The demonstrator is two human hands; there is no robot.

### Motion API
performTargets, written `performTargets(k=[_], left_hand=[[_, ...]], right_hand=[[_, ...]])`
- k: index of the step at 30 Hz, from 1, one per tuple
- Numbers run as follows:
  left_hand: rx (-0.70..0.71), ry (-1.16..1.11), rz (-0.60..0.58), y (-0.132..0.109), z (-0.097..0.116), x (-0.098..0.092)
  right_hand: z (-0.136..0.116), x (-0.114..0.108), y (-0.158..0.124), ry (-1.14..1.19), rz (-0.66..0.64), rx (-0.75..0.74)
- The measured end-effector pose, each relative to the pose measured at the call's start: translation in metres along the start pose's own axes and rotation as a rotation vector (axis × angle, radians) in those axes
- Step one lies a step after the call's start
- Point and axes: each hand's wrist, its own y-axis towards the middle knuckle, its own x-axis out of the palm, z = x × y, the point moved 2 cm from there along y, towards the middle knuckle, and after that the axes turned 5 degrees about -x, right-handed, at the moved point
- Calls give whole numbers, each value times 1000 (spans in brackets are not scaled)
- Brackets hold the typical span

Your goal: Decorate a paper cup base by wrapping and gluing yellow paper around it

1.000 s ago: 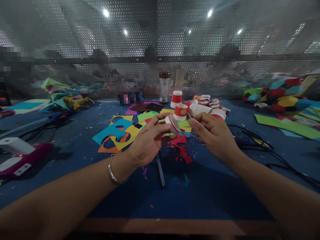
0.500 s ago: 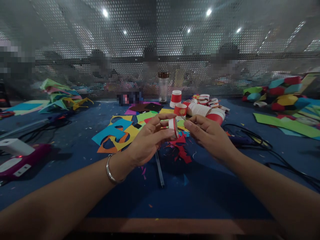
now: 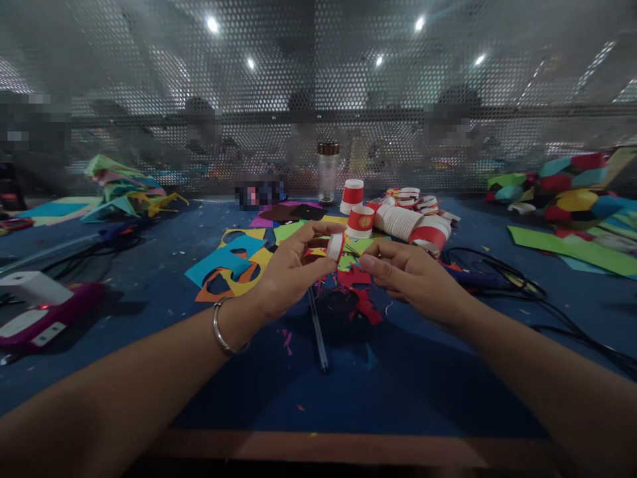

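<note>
My left hand (image 3: 298, 265) holds a short white paper cup piece (image 3: 336, 246) with a red edge between thumb and fingers, tilted on its side. Just to the right, my right hand (image 3: 408, 272) is closed in a pinch. A thin, dark, stick-like thing (image 3: 352, 250) points from its fingertips toward the cup piece, but its kind is too small to make out. Below my hands lie red paper scraps (image 3: 365, 305) and a clear glue stick-like rod (image 3: 318, 335). Behind them stand a red-and-white paper cup (image 3: 360, 222) and another upside-down cup (image 3: 353, 196).
A stack of paper cups (image 3: 398, 222) lies on its side at the back right. Cut coloured paper (image 3: 223, 255) spreads at the left. A purple power strip (image 3: 79, 305), black cables (image 3: 502, 275) and a glass bottle (image 3: 326, 176) are also on the blue table (image 3: 398, 398).
My right hand has moved slightly left and down with the thin thing. The cup piece in my left hand has shifted a little left and tilted.
</note>
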Motion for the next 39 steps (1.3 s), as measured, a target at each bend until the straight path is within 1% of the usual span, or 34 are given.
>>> performTargets(k=[4,9,13,25,31,35,39], left_hand=[[-22,38,-32,-1,1,0],[26,90,-30,-1,4,-1],[30,112,-40,-1,5,0],[57,114,-50,0,8,0],[73,122,-76,0,7,-1],[86,134,-89,0,5,-3],[76,143,-51,1,4,-5]], right_hand=[[-1,1,0,25,-27,15],[3,1,0,77,-55,17],[3,2,-1,86,-76,5],[0,2,-2,108,-72,49],[-2,4,-1,115,-49,36],[-1,3,-1,103,-53,58],[1,1,-1,64,-50,68]])
